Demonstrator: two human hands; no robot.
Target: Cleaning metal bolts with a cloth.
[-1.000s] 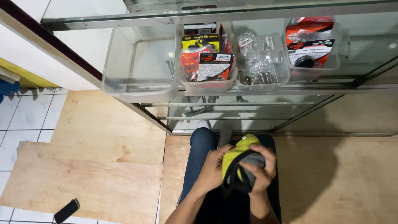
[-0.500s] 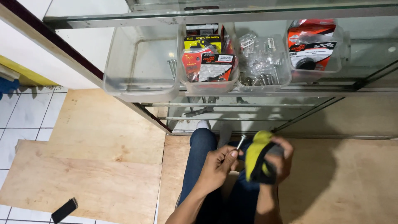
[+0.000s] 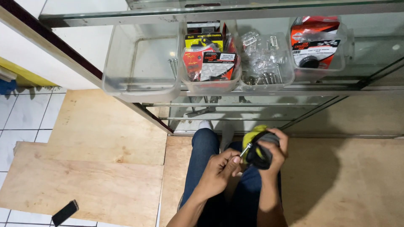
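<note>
A yellow and black bundle, soft-looking and rounded, sits low in the view at about 5 o'clock from centre, gripped in the right hand, whose fingers wrap over its dark side. The left hand, just at the bundle's 8 o'clock, pinches a small silvery metal piece whose tip touches the bundle. Both hands hover over the person's lap, in blue jeans. At 12 o'clock, a glass shelf carries clear plastic bins — an almost empty one, one with packaged parts, one with small bagged hardware. At 8 o'clock a dark phone lies on plywood sheets.
</note>
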